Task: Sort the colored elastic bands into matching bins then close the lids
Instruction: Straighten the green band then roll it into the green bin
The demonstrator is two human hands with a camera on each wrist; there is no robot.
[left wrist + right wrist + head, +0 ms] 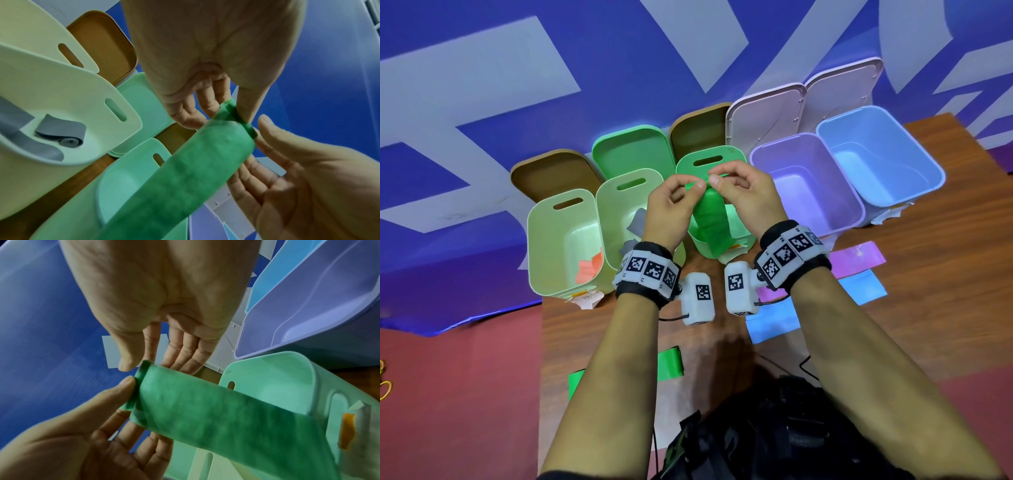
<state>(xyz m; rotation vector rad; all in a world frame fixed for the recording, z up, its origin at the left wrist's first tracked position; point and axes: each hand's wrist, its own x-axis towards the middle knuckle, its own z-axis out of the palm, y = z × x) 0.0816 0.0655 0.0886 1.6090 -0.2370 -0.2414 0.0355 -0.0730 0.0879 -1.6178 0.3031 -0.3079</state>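
Both hands are up over the green bin [736, 236], the left hand [671, 209] and the right hand [748, 198] each pinching the top edge of a green band [710, 222] between thumb and fingertip. It hangs down into the bin's mouth. Five bins stand in a row, lids open behind. Grey bands [61, 131] lie in the pale bin [68, 100] beside it; more bands rest on the table [945, 274].

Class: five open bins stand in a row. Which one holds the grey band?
The pale green bin, second from the left: a grey band lies inside. Its left neighbour holds an orange band.
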